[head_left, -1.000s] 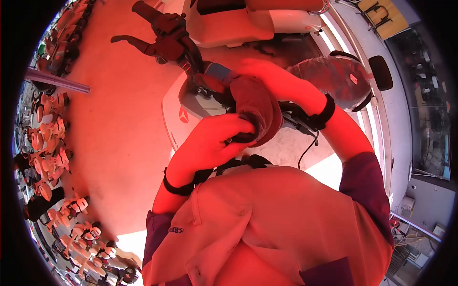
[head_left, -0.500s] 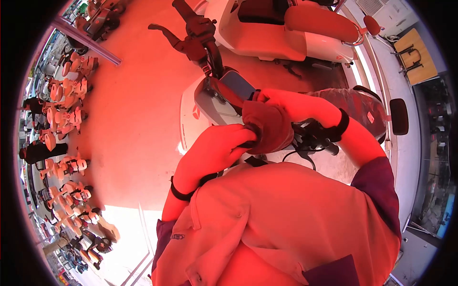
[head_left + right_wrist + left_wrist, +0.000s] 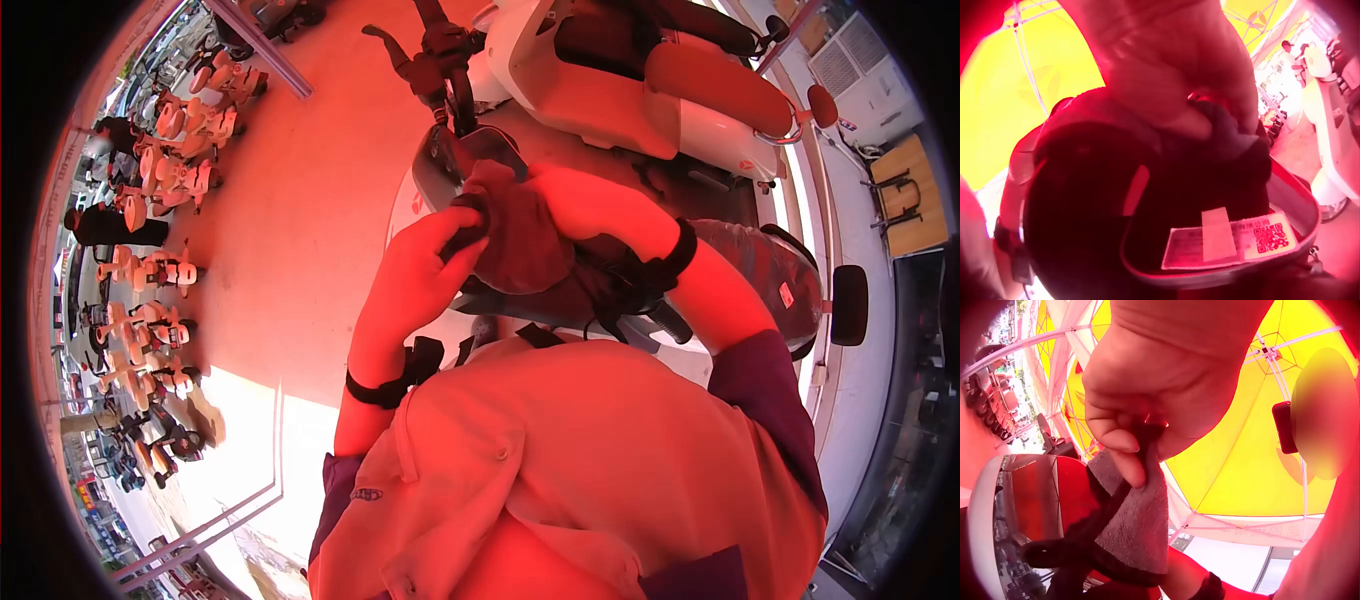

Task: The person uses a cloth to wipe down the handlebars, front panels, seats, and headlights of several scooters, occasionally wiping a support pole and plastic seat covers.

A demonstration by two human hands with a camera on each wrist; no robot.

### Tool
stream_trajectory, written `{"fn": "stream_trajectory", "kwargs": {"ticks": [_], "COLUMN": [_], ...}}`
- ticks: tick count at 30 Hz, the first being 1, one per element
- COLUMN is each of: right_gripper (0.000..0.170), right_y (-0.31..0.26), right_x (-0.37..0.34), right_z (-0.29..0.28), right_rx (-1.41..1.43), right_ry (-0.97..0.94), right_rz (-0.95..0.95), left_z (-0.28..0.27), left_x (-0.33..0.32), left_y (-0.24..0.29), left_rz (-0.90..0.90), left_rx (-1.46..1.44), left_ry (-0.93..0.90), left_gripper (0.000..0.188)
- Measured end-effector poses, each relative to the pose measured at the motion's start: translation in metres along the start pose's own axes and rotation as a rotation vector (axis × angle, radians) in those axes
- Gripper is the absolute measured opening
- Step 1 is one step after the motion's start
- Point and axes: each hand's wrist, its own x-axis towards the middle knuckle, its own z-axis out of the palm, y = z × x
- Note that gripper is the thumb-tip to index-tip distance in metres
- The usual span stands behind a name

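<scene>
A grey cloth lies bunched around a dark part of a scooter's handlebar, between my two hands. My left hand curls its fingers and thumb at the cloth's near left end, where a black piece shows between them. In the left wrist view the textured cloth hangs below those fingers, beside a black lever with a rounded tip. My right hand is on the cloth's far side; in the right wrist view its thumb and fingers pinch a fold, above a label with a QR code.
The handlebar's other end points away, with its own brake lever. Another white scooter stands close beyond. A plastic-wrapped seat and a black mirror are on the right. Several scooters line the left, beside a metal pole.
The head view has swung, so surroundings shift rightward. Both hands and the cloth have moved up and slightly left in the last half second; the cloth now covers more around the handlebar.
</scene>
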Motion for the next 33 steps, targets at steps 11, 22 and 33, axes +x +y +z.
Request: {"fn": "stream_trajectory", "kwargs": {"ticks": [11, 22, 33], "right_gripper": [0.040, 0.035, 0.033], "right_y": [-0.066, -0.128, -0.080], "right_x": [-0.062, 0.090, 0.100], "right_z": [-0.002, 0.142, 0.202], "right_rx": [-0.371, -0.878, -0.883], "right_ry": [0.914, 0.436, 0.211], "right_rz": [-0.372, -0.336, -0.049], "left_z": [-0.036, -0.082, 0.010], "left_x": [-0.018, 0.027, -0.056], "left_y": [-0.012, -0.238, -0.279], "left_rz": [-0.017, -0.258, 0.041], "left_rx": [-0.445, -0.096, 0.055], "left_ry": [0.284, 0.336, 0.181], "left_gripper": [0.024, 0.039, 0.062]}}
